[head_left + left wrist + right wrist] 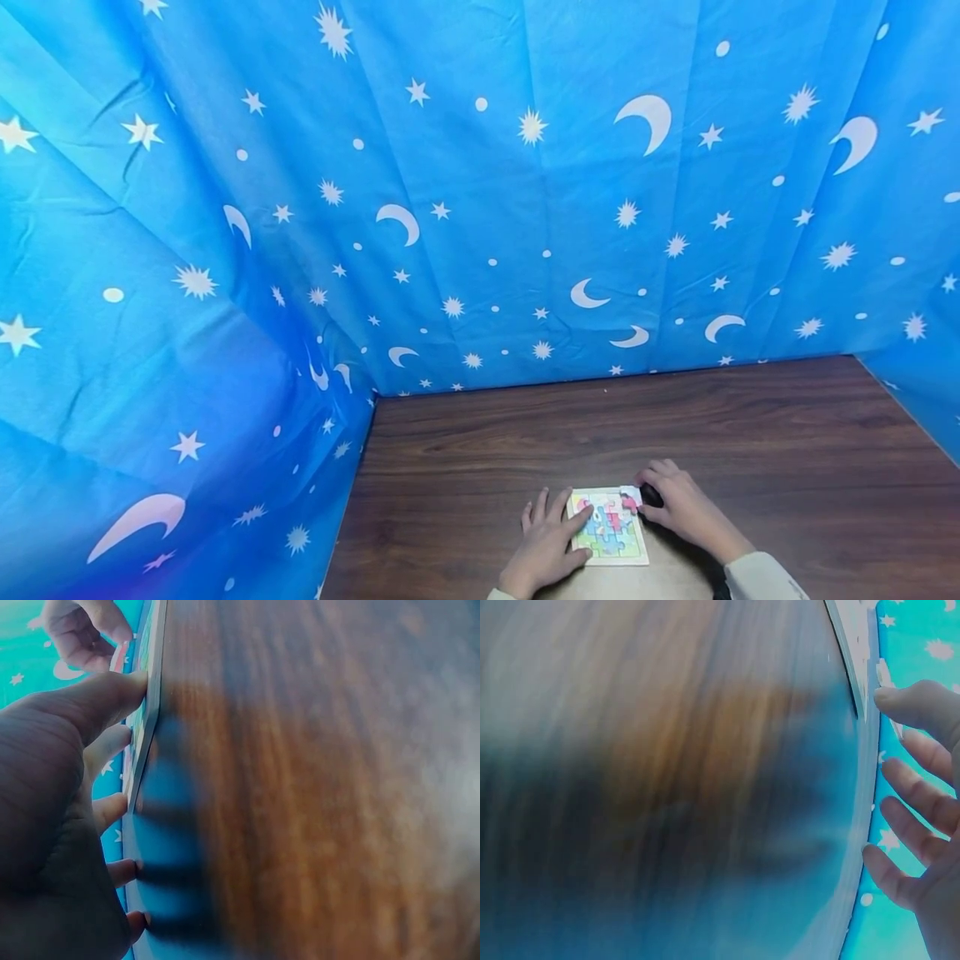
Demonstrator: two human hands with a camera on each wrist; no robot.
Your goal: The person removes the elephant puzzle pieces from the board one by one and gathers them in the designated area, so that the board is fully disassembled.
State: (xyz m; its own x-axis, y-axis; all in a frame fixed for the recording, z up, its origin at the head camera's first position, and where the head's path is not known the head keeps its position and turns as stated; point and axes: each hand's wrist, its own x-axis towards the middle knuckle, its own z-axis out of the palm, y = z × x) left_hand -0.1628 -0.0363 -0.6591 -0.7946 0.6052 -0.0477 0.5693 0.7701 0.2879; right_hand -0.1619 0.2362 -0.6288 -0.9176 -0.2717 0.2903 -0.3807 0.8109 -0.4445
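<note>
Piece (629,502) pinched at puzzle (611,537) corner, tabletop (570,437) beyond

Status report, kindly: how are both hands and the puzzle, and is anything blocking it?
Left hand spread, touching puzzle, left side. Right hand pinching piece at far right corner. Puzzle lying on table. Only hands and piece cover parts of it.

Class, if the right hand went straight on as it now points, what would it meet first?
Probably the puzzle board, whose edge lies just ahead of the right hand, though it might pass above: height is unclear.
</note>
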